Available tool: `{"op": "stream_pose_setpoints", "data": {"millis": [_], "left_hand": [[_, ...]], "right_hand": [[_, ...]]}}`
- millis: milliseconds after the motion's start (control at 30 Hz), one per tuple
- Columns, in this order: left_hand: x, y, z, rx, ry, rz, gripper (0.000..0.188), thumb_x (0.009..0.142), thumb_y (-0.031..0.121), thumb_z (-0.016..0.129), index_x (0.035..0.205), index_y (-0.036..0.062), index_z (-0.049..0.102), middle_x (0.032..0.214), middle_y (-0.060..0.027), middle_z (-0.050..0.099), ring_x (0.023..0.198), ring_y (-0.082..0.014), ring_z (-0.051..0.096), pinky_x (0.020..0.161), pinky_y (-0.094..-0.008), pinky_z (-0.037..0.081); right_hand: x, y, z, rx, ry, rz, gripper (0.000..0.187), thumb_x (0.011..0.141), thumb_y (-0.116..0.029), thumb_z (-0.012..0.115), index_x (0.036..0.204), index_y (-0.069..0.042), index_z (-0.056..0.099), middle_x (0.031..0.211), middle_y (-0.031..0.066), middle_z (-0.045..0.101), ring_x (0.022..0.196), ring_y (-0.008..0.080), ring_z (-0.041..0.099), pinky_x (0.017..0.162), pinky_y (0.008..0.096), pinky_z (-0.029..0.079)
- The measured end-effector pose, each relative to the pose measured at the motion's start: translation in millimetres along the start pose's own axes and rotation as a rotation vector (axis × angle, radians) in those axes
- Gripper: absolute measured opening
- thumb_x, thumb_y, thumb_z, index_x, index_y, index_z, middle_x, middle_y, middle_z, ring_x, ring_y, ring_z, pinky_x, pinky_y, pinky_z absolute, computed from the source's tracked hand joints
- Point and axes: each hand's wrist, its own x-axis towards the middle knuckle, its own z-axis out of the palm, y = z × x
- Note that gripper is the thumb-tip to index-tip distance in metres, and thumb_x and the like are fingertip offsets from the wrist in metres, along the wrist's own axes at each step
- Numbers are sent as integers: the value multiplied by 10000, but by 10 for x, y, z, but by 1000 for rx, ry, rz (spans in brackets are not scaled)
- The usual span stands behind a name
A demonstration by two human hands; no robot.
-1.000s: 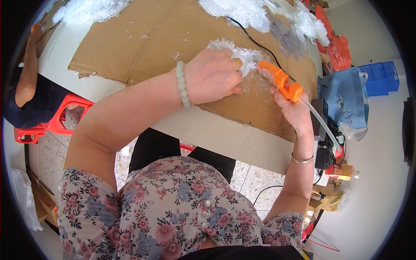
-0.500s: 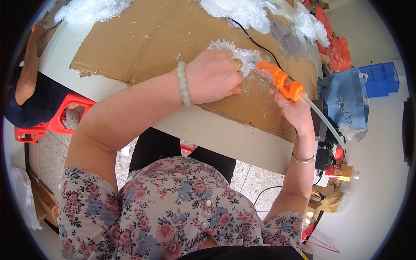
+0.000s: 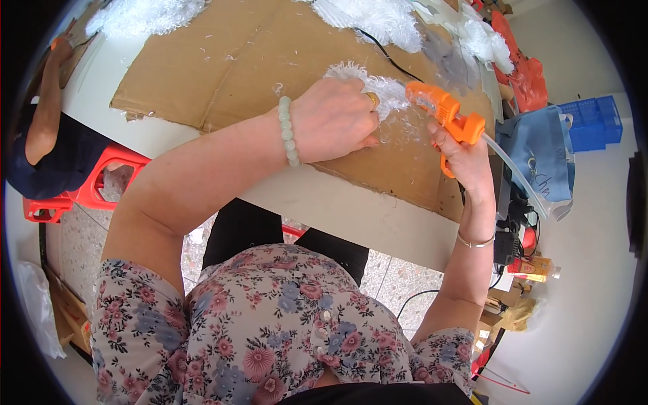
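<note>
My right hand (image 3: 463,162) is wrapped round the handle of an orange hot glue gun (image 3: 439,104), with a long pale glue stick (image 3: 516,172) sticking out of its rear. The gun's front end points left, close to a white fringed, feathery piece (image 3: 388,94). Over that piece, my left hand (image 3: 337,120) is closed, its fingers curled under; the piece comes out beyond the knuckles. Its fingertips are mostly hidden. Both rest above a brown cardboard sheet (image 3: 270,74), where thin clear strands lie between the piece and my right hand.
White fringed heaps (image 3: 378,23) lie at the table's far side. A black cord (image 3: 391,57) runs across the cardboard. To the right are a blue bag (image 3: 536,152), blue plastic baskets (image 3: 590,125) and a red bag (image 3: 523,67). Another person's arm (image 3: 44,121) shows at far left, near a red stool (image 3: 101,179).
My right hand has drawn the glue gun slightly to the right and tilted it, away from the white fringed piece. My left hand has stayed almost where it was.
</note>
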Motion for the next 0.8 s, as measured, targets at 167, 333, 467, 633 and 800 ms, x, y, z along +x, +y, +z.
{"op": "stream_pose_setpoints", "data": {"millis": [167,333,467,633,800], "left_hand": [[6,-3,16,-11,40,5,240,713,284,701,672,53,652,713,-57,607,750,-228,571,598,-342,480],[3,-12,48,-21,44,14,244,725,270,693,693,37,628,634,-66,597,700,-237,570,588,-350,480],[7,14,14,-11,26,23,248,732,265,688,703,29,619,591,-70,586,677,-237,568,579,-349,480],[15,50,-20,-4,-38,18,304,709,295,702,885,58,630,863,-53,661,775,-203,551,601,-328,485],[16,66,-15,-33,63,55,268,733,276,693,725,16,628,589,-77,580,727,-230,581,570,-341,482]], "right_hand": [[75,49,41,-239,-55,-19,213,838,-174,678,950,-15,591,764,-23,568,676,62,502,600,219,413],[39,-82,47,-50,-78,20,228,834,-167,680,979,-11,597,781,-18,575,691,63,508,615,227,422],[81,-16,75,-148,-70,-55,220,836,-156,678,981,-12,597,791,-13,584,715,67,527,630,225,433],[68,-63,125,-147,-105,13,218,834,-149,678,986,-14,599,804,-14,588,725,65,529,641,224,435],[100,-91,149,-231,-97,-28,215,833,-146,678,987,-21,593,803,-4,584,708,71,523,632,230,438]]}}
